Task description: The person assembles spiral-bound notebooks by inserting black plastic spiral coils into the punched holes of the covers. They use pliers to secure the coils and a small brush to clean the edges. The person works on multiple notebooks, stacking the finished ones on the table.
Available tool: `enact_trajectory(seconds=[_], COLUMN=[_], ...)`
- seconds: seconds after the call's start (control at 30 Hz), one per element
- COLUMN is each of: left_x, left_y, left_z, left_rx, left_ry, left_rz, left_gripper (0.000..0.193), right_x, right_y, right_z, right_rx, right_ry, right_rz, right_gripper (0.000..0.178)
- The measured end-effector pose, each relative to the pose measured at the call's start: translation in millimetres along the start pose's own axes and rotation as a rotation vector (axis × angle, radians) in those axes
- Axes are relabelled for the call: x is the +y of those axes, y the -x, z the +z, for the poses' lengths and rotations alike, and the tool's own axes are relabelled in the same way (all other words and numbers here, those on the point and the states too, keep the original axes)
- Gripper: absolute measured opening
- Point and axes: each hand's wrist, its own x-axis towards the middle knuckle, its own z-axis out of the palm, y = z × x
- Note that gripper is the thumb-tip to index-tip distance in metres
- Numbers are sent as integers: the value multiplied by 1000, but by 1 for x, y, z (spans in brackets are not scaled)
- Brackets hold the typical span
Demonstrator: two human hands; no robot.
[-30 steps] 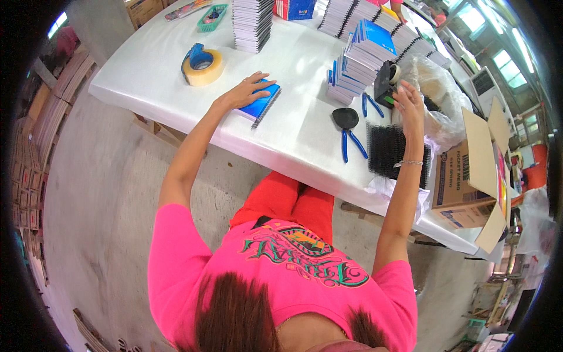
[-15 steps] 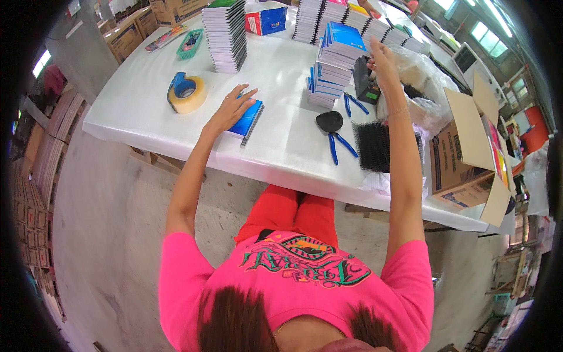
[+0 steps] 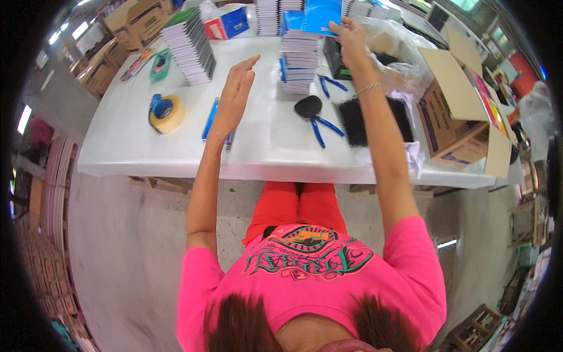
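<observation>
At the top of the stack of blue-covered notebooks (image 3: 298, 75), my right hand (image 3: 352, 44) pinches the corner of a blue notebook (image 3: 322, 17). The notebook's cover faces me, tilted up. My left hand (image 3: 236, 97) is raised over the table, fingers stretched out, holding nothing. Partly hidden behind that hand and wrist, a blue spiral notebook (image 3: 210, 120) lies on the white table (image 3: 270, 155). Between my arms lie pliers with blue handles (image 3: 321, 130) beside a round black piece (image 3: 308, 106). A second pair of blue-handled pliers (image 3: 332, 85) rests near the stack.
A tape roll in a blue dispenser (image 3: 167, 114), a green basket (image 3: 159, 64) and a tall notebook stack (image 3: 190, 47) stand left. Black spiral coils (image 3: 352, 123), a clear plastic bag (image 3: 404, 58) and an open carton (image 3: 454, 120) are right. More notebooks (image 3: 268, 17) stand behind.
My left hand has lifted off the notebook on the table. My right hand has closed on a blue notebook at the stack's top and tilted it up. The view has shifted.
</observation>
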Motion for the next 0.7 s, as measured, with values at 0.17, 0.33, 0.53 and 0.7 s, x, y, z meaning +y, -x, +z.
enact_trajectory(seconds=[0.17, 0.33, 0.53, 0.7], left_x=[25, 15, 0, -18], left_y=[-9, 16, 61, 96], left_z=[50, 55, 49, 68], left_rx=[191, -3, -278, -288], left_ry=[364, 238, -383, -745], left_rz=[-91, -215, -120, -66], left_gripper=[54, 30, 24, 23], right_x=[-1, 17, 37, 71], right_y=[108, 175, 149, 147], right_z=[10, -40, -225, -291], right_rx=[-139, -242, 617, 363], right_ry=[-182, 133, 1402, 1488], right_rz=[-38, 119, -49, 282], right_gripper=[37, 31, 35, 40])
